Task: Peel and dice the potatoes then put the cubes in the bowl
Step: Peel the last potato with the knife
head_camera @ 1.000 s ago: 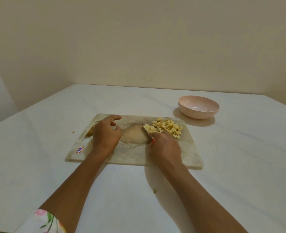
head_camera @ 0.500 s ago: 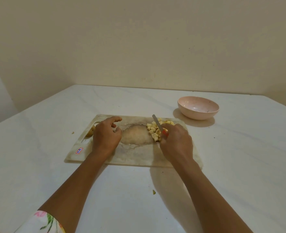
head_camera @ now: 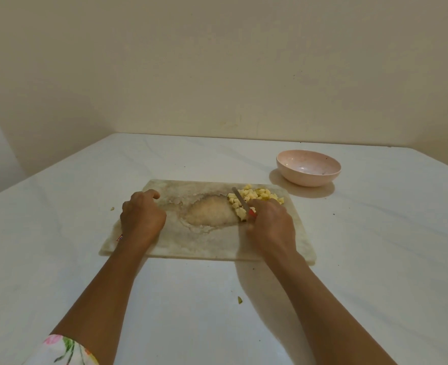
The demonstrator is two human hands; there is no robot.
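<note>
A pile of yellow potato cubes (head_camera: pixel 254 197) lies at the far right of the worn marble cutting board (head_camera: pixel 207 243). My right hand (head_camera: pixel 271 226) grips a red-handled knife (head_camera: pixel 240 200), whose blade rests along the left side of the pile. With its fingers curled, my left hand (head_camera: pixel 142 217) rests on the board's left end; whatever is under it is hidden. The pink bowl (head_camera: pixel 308 167) stands beyond the board to the right, holding no cubes.
The board lies on a white table (head_camera: pixel 375 259) set against a beige wall. A small green scrap (head_camera: pixel 240 300) lies on the table near me, and another crumb (head_camera: pixel 112 208) sits left of the board.
My right hand has moved right and forward with the knife, from in front of the pile to against it, with the blade turned to point away from me. The left hand has stayed put.
</note>
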